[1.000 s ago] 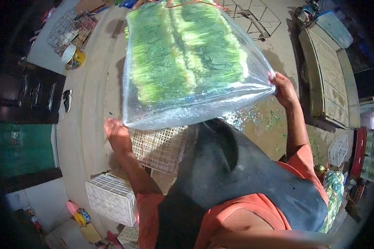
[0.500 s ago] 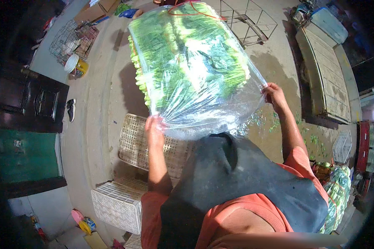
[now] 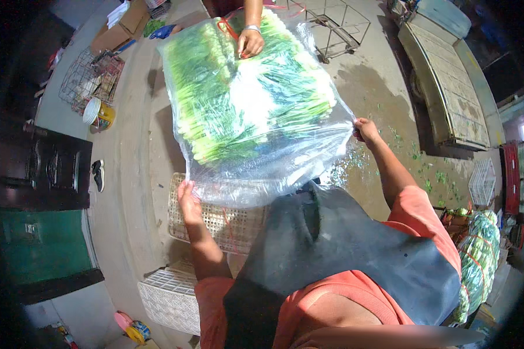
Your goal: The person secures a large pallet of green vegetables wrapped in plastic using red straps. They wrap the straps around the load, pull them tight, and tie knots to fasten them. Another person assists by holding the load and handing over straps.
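A large clear plastic bag [image 3: 262,168] lies over a broad stack of leafy green vegetables [image 3: 206,110] with pale stalk ends facing outward. Its near left corner is pinched in my left hand [image 3: 188,198]. On the other side, my right hand [image 3: 365,129] grips the right edge, so the near side of the bag stretches between my hands. Across the stack, another person's hand [image 3: 251,43] with a band at the wrist reaches down onto the top, by a red cord [image 3: 227,27].
Below my left arm are a beige plastic crate [image 3: 180,212] and a white crate [image 3: 166,296]. A wrapped, red-tied vegetable bundle [image 3: 478,262] stands at lower right. A flat cart [image 3: 448,84] is at right, a wire frame [image 3: 346,35] beyond the stack, and leaf scraps litter the wet floor.
My left hand has moved left and nearer, spreading the bag's near side wider and flatter. The other person's hand has come onto the stack from the far side.
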Demonstrator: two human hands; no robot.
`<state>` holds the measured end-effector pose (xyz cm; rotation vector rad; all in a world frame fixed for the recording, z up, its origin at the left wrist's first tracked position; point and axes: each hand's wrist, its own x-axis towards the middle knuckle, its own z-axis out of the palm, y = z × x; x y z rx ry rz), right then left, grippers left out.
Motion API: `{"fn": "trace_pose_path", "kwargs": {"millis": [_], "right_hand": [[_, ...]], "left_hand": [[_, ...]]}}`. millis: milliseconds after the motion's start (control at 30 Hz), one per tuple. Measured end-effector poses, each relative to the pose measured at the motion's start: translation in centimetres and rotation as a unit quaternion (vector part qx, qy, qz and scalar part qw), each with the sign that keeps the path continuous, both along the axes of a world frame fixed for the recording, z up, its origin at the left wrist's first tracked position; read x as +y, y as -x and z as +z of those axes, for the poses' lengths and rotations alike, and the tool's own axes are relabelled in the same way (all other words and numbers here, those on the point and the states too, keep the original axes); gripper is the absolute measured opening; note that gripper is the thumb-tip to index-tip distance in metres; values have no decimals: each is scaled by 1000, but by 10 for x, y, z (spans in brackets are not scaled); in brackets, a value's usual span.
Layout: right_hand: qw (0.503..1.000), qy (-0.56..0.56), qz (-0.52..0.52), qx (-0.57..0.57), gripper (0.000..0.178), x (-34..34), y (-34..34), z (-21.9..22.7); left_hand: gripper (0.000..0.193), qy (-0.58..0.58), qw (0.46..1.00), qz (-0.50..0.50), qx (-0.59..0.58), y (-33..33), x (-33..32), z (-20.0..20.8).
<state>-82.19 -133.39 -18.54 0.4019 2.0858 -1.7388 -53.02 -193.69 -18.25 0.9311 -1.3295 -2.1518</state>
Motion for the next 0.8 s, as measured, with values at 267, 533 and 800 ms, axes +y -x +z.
{"fn": "trace_pose_path", "kwargs": {"millis": [267, 533, 800], "right_hand": [[999, 30, -2, -34, 13, -3, 6, -4], [989, -3, 92, -114, 9, 0, -5, 6], [871, 485, -59, -39, 29, -15, -3, 77]], "left_hand": [[41, 151, 976, -157, -18, -26, -17, 0], [18, 317, 919, -117, -201, -36, -80, 15], [40, -91, 991, -42, 85, -12, -16, 56]]}}
